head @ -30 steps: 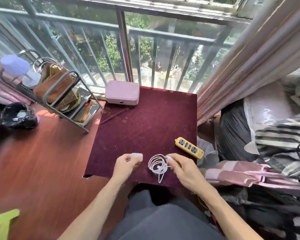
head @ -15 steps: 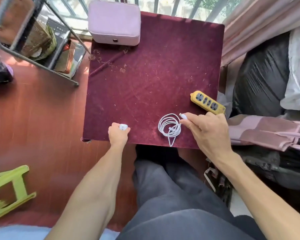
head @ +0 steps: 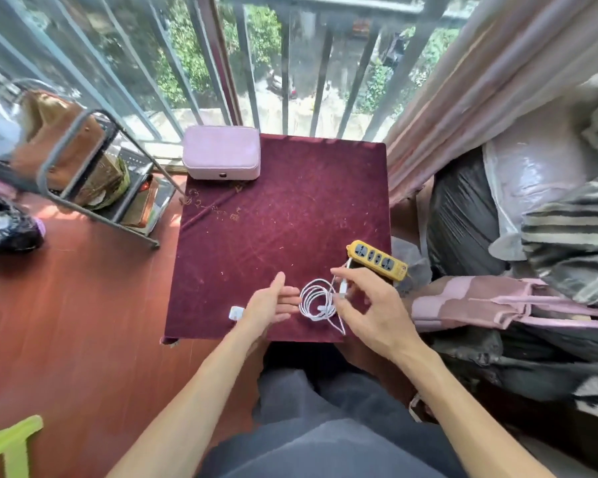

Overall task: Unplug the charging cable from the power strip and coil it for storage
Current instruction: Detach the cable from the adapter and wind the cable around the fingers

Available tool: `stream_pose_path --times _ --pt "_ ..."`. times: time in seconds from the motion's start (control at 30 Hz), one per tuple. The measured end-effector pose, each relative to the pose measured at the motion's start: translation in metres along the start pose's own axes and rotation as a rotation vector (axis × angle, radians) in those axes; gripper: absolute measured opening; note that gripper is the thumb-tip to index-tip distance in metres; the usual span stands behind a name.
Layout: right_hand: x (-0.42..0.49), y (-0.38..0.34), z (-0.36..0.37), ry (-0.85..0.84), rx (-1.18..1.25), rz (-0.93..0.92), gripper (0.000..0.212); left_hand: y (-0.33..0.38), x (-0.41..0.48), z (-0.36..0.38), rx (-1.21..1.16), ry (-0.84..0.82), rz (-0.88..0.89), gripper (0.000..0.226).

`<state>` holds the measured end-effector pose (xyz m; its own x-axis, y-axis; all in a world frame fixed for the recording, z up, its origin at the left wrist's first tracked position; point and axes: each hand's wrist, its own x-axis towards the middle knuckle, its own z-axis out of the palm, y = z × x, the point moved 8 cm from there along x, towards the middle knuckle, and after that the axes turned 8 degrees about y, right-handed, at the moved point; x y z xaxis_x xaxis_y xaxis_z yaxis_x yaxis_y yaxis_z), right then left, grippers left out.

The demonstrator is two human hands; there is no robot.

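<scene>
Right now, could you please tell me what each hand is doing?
Left hand: open, holding nothing, beside the coiled cable.
Right hand: pinching the cable's plug end between its fingertips.

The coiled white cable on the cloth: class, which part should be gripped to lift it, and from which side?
Probably pinch the coiled white cable across its bundled strands at the near-left arc, coming from above. The loops lie flat and together there; the loose tail and connector sit on the right by the right hand.

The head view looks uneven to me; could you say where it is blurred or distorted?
Head view: the coiled cable and power strip are fairly sharp; the edges smear, notably the rack; the wide lens bends the railing; daylight falls from the window.
</scene>
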<state>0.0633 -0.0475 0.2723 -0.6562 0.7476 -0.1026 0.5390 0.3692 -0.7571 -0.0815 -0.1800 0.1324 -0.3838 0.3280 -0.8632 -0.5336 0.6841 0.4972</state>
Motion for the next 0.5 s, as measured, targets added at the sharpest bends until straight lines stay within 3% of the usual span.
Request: stream_pose_path --times 0.13,0.23,0.4,0.5 --pt "-0.021 -0.038 -0.021 -0.021 0.153 -0.082 0.041 0.038 -0.076 0.059 -0.243 -0.372 -0.020 0.078" --pt "-0.040 -0.059 -0.032 0.006 0.187 -0.164 0.033 0.066 -0.115 0.084 -0.258 -0.564 -0.012 0.079" --pt "-0.064 -0.064 -0.036 0.046 0.231 -0.181 0.019 0.102 -0.151 0.105 -0.248 -0.654 0.097 0.040" --pt "-0.065 -0.031 -0.044 0.109 0.319 -0.006 0.017 0.111 -0.156 0.100 -0.213 -0.623 0.133 0.038"
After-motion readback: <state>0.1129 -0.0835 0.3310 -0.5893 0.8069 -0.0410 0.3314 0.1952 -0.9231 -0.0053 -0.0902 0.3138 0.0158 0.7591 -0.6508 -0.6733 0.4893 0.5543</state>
